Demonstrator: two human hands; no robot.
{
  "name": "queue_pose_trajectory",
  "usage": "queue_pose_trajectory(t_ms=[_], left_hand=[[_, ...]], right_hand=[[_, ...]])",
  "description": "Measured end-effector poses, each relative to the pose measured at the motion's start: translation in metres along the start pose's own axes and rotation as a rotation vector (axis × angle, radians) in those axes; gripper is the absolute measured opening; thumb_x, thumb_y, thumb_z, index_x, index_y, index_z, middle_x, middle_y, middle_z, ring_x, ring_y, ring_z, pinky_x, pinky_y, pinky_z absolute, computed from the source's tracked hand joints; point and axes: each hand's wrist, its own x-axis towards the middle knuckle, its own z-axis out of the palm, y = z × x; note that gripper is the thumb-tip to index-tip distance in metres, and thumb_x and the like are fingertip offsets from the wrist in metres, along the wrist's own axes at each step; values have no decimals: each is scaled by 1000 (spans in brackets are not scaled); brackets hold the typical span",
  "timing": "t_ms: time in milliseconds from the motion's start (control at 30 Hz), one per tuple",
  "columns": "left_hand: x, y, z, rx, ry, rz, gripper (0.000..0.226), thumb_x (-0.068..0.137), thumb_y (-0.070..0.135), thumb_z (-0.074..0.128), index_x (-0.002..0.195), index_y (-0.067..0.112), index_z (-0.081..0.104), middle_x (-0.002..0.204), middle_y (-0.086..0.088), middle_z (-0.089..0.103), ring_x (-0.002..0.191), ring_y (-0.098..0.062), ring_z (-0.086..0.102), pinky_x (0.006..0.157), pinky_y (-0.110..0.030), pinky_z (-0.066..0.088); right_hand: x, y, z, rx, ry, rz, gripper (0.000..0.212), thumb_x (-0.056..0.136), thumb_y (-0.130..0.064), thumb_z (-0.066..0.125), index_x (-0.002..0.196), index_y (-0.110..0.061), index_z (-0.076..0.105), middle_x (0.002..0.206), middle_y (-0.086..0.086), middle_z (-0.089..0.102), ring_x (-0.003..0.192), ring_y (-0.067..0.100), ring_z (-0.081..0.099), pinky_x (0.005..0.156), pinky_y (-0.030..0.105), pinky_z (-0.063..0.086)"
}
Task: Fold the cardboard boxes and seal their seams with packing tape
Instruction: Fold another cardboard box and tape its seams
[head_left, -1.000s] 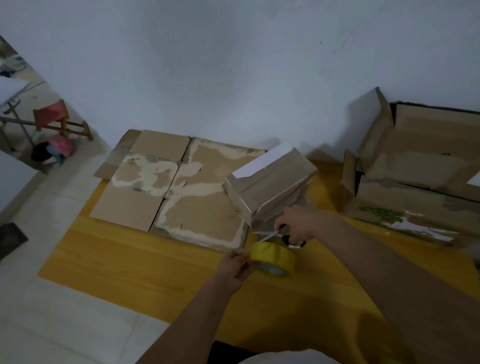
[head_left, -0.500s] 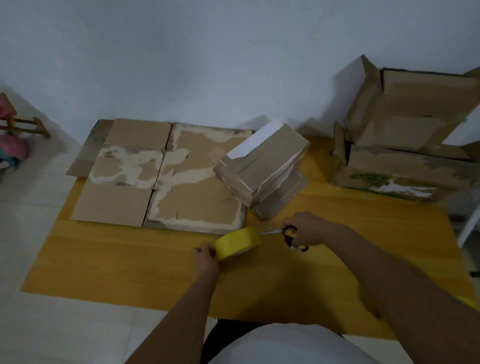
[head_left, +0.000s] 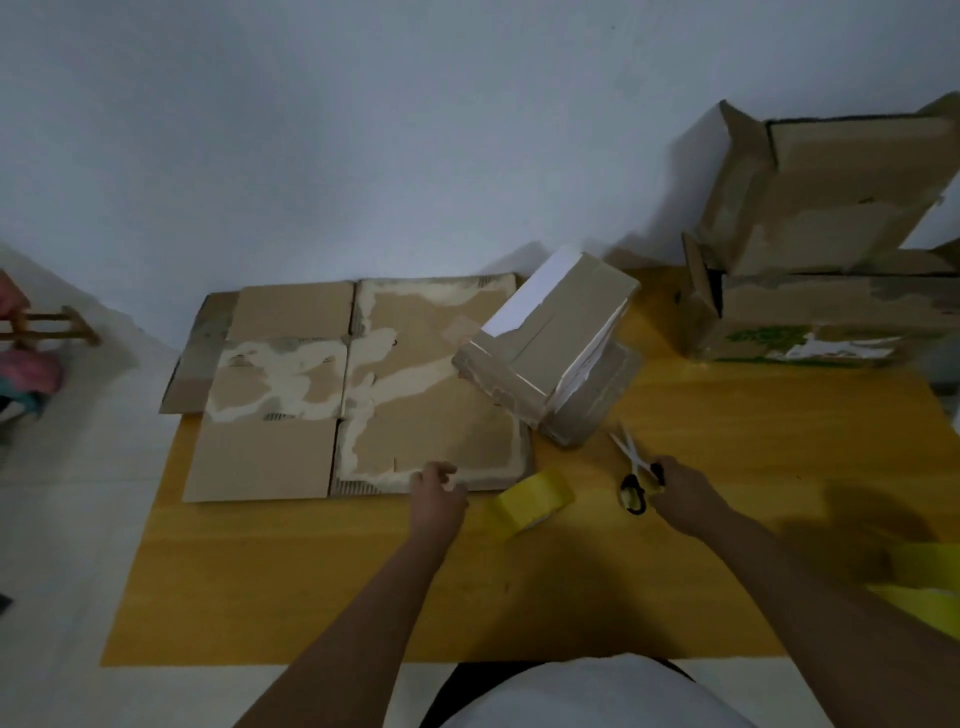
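Gripping the scissors (head_left: 635, 473) by their handles, the right hand (head_left: 684, 494) rests them on the table (head_left: 291, 582); the left hand (head_left: 437, 500), loosely curled and empty, reaches the flattened cardboard box (head_left: 358, 389), yellow tape roll (head_left: 532, 500) just beside.

Both my arms reach forward; my left hand (head_left: 438, 500) hangs loosely curled, my right hand (head_left: 684, 494) has its grip closed round scissor handles.

One roll of yellow tape (head_left: 535, 500) lies just right of the left fingers. One pair of scissors (head_left: 636, 474) sits at the right fingertips. One flattened box (head_left: 358, 389) spreads beyond the left fingers, two small folded boxes (head_left: 556, 348) are stacked past the scissors' blades, and two large open boxes (head_left: 826, 260) stand far right.
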Motion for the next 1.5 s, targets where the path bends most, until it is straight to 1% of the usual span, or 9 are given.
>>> queue_pose_trajectory(t_ms=[200,300,400,567,733,967,1267,1400,1500], left_hand=[[15,64,-39,159,-68,563,14,97,11,53,106,16,62,101,0,64,84,-16,63,70,-30,52],[28,94,-49,234,-60,904,15,96,14,48,99,12,62,93,-4,61,75,-19,57,63,-37,50],[52,134,-51,338,-54,1082,20,97,13,45,102,9,64,98,-5,61,82,-20,57,69,-35,49],[92,175,-37,685,-198,1177,29,103,19,43,124,12,61,134,-5,57,122,-26,53,105,-42,37],[102,186,-18,982,-276,886,42,105,42,26,147,37,32,164,6,11,139,-40,30,112,-58,19],[91,182,-23,1031,-219,900,44,105,42,25,149,37,31,164,-1,13,136,-35,42,114,-58,24],[63,141,-28,956,-45,896,49,103,44,32,148,25,39,141,-18,36,103,-35,63,89,-45,53],[59,142,-31,938,-42,850,48,104,43,33,150,27,36,143,-16,33,105,-34,62,86,-43,55],[57,148,-28,940,-59,852,48,105,42,33,150,26,35,143,-16,32,108,-31,61,85,-40,54]], right_hand=[[12,-24,7,43,128,86,32,102,-20,45,128,-11,61,130,11,54,102,21,57,82,31,50],[0,-67,1,810,93,213,32,105,-24,44,129,-8,56,100,11,60,78,24,55,68,38,49],[-11,-105,1,1711,-154,226,29,103,-27,46,127,-10,49,123,13,52,109,33,56,91,42,50],[-6,-132,6,2218,-257,277,29,106,-23,41,128,-5,41,128,23,51,101,36,60,76,46,57],[-12,-137,-1,2101,-166,280,11,101,-3,47,100,2,57,93,17,59,79,21,58,49,22,56],[-15,-133,1,1874,-32,236,9,96,5,51,104,1,55,83,11,57,70,13,52,44,13,45],[-23,-109,5,1290,630,56,34,93,-10,63,125,-17,54,94,-2,60,79,13,58,65,27,45],[-15,-95,11,1393,590,230,29,98,-12,56,127,-12,56,99,2,62,96,23,61,82,39,50],[-9,-92,6,1761,182,321,25,104,-21,46,124,-6,49,108,12,62,103,27,61,97,40,49]])
